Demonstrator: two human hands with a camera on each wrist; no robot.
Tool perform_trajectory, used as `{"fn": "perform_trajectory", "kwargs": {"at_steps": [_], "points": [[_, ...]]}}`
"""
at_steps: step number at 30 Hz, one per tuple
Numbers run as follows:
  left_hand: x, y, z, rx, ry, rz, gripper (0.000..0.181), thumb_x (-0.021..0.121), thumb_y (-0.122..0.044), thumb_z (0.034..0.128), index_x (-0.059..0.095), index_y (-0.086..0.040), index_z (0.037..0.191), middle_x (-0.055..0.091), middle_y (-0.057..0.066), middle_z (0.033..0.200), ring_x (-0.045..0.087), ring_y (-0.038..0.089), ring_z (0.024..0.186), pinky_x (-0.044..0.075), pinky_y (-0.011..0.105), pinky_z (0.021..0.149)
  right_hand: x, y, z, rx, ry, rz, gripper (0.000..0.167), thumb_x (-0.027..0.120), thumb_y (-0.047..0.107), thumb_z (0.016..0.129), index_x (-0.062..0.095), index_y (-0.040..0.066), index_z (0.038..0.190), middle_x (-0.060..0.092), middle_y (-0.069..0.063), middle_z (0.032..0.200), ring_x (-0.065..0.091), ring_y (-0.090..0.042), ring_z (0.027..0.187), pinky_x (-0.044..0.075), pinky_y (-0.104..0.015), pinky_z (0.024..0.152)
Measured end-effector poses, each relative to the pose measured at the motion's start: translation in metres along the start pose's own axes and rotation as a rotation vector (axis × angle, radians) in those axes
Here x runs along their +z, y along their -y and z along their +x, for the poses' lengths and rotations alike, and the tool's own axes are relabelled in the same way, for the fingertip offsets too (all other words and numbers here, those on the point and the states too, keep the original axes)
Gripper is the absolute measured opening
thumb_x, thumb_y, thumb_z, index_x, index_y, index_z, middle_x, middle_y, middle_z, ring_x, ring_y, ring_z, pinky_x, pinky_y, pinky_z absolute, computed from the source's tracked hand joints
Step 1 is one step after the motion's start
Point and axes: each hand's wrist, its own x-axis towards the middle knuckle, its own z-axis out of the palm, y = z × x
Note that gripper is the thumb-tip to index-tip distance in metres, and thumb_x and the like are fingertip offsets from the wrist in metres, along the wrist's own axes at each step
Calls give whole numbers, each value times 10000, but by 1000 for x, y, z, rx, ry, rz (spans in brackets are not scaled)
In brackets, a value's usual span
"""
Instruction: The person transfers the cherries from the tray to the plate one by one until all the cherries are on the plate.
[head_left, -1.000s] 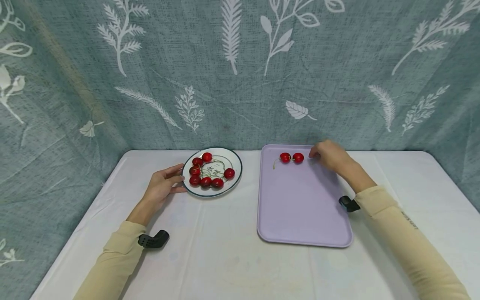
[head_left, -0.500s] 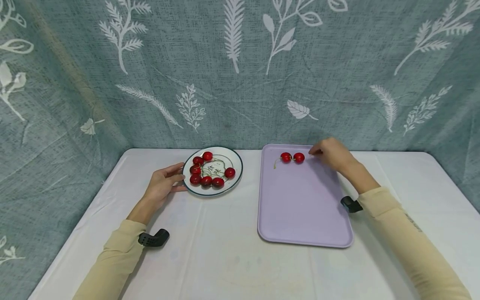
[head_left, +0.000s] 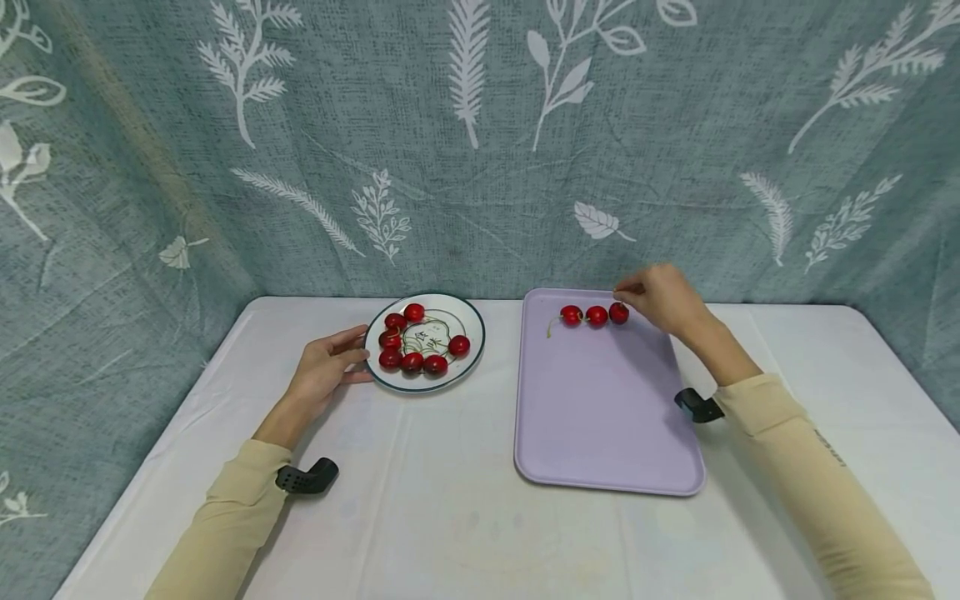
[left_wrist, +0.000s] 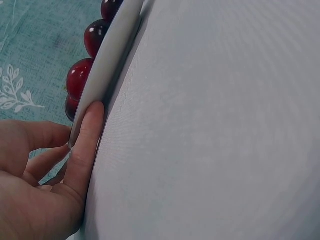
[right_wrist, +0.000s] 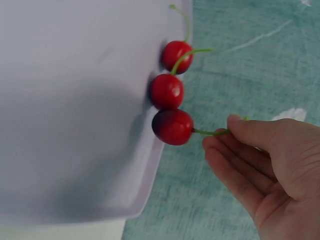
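Note:
In the head view a dark-rimmed white plate (head_left: 382, 382) bears several red cherries (head_left: 412, 362). At its left edge is my left hand (head_left: 321, 367); in the left wrist view the thumb meets the rim and a finger lies against the plate's underside. My right hand (head_left: 663, 302) is over the far right corner of a lilac tray (head_left: 600, 417). Between thumb and fingers it pinches the green stem (right_wrist: 210, 133) of a cherry (right_wrist: 173, 127). That cherry is beside two others, the middle cherry (right_wrist: 167, 92) and the outer cherry (right_wrist: 176, 56), in a row along the tray's far side.
A white cloth (head_left: 442, 517) covers the table under plate and tray. Behind the table's far edge hangs a grey-green leaf-patterned curtain (head_left: 450, 217). A gap of white cloth separates plate and tray.
My right hand has risen slightly, and a third cherry, formerly hidden, now shows below its fingers at the right end of the row. The left hand and plate have stayed put.

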Motion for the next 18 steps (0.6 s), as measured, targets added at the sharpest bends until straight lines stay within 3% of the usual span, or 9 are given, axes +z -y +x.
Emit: {"fn": "perform_trajectory", "kwargs": {"at_steps": [7,18], "points": [[1,0,2,-9,-10,-1,542,499,0,991,355,-39,1512,377,227,1449,593,90,951,605,248,808,1,18,4,32,-101,79,206,669,101,926,740,-47,1050,724,-207,970,684,-326,860,600,-473,732],[1,-1,1,-17,-14,2,543,494,2,992,352,-42,1514,373,227,1450,584,111,982,602,245,816,9,44,20,45,-163,176,200,688,126,920,750,-12,1051,735,-162,973,698,-283,859,598,-437,730]]}}
